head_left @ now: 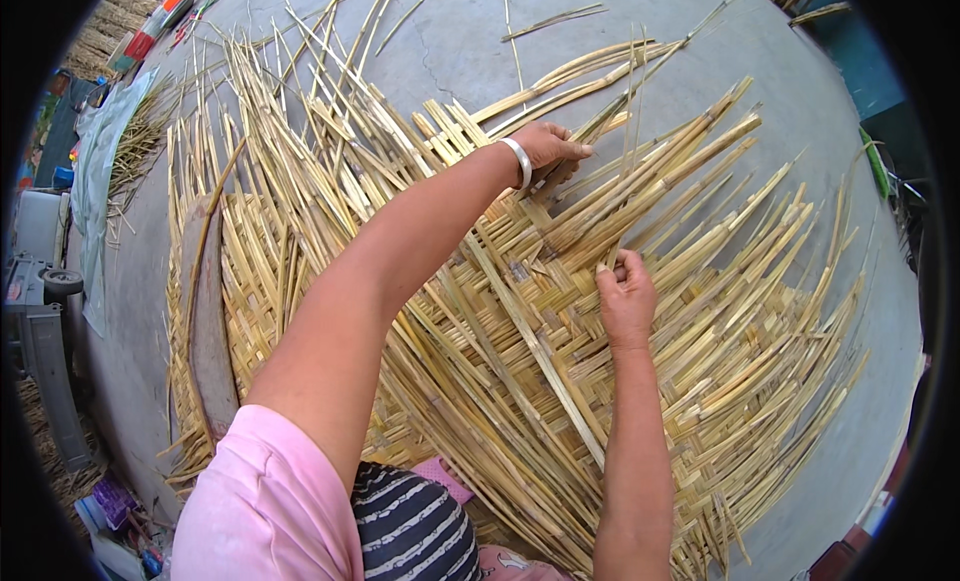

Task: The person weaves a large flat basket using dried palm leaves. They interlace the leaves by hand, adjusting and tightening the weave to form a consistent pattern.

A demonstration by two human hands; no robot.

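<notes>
A large woven reed mat [560, 311] lies spread before me, its loose split-reed ends fanning out at the far and right edges. My left hand [550, 151], with a silver bangle at the wrist, is closed on reed strips [606, 117] at the mat's far edge. Nearer and to the right, my right hand [628, 293] pinches a thin reed strip between thumb and fingers. Between the hands, a bundle of loose reed ends [665, 186] sticks out to the upper right. My fingers partly hide where the held strips enter the weave.
Long loose reeds [455, 421] lie across the mat beneath my arms. A curved wooden piece [207, 301] rests on its left side. Stray strips [555, 21] lie on the grey concrete floor [460, 56]. At far left are a pale plastic sheet [100, 171] and a grey wheeled cart [45, 321].
</notes>
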